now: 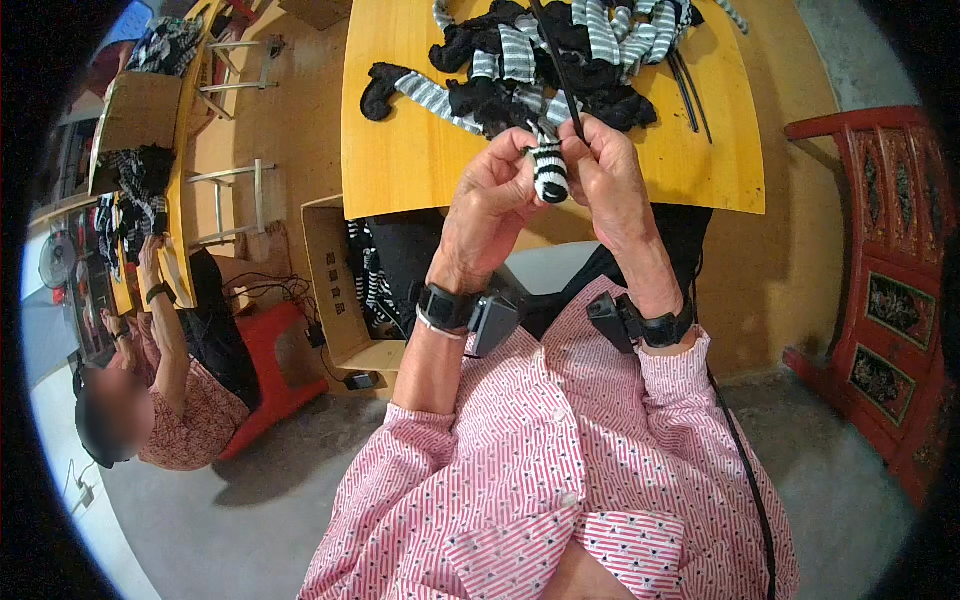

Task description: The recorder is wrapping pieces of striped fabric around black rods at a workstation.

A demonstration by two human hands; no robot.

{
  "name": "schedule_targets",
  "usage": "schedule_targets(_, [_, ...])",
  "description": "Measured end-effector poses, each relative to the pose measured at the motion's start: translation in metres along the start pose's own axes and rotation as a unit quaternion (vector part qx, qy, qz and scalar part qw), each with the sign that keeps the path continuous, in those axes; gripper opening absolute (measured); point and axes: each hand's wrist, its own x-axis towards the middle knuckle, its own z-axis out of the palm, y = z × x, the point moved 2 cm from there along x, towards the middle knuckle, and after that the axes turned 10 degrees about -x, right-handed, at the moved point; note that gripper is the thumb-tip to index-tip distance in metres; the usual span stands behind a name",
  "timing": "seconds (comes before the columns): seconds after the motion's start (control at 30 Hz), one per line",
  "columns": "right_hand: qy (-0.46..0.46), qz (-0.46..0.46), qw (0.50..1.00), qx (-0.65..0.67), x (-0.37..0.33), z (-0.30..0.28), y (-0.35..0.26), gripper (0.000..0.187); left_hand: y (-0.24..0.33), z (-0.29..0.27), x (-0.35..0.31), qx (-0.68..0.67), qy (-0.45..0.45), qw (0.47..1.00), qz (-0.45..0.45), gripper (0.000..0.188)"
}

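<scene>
One near table (400, 165); one held knit (549, 172)

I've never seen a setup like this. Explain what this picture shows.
There is no robot: you see a person's own bare left hand and right hand. The single round, bent view comes from a wide fisheye camera on that person's head, looking down. On the yellow table lie grey-and-white striped and black knitted pieces. The left hand pinches a small black-and-white striped piece; the right hand, close beside it, grips a thin black rod.
</scene>
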Motion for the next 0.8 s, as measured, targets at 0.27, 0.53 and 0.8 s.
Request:
schedule_targets(0.27, [-0.068,-0.011,0.998,-0.008,0.003,-0.006,-0.010,0.020,0.002,0.012,0.000,0.093,0.122,0.982,0.115,0.018])
schedule_targets(0.53, [0.011,-0.064,0.993,-0.103,0.006,-0.005,-0.006,0.009,0.005,0.015,-0.001,0.176,0.126,0.971,0.105,0.019])
schedule_targets(0.8, [0.016,-0.087,0.986,-0.144,0.003,-0.005,-0.007,0.007,0.017,0.005,-0.004,0.196,0.098,0.976,-0.012,0.020])
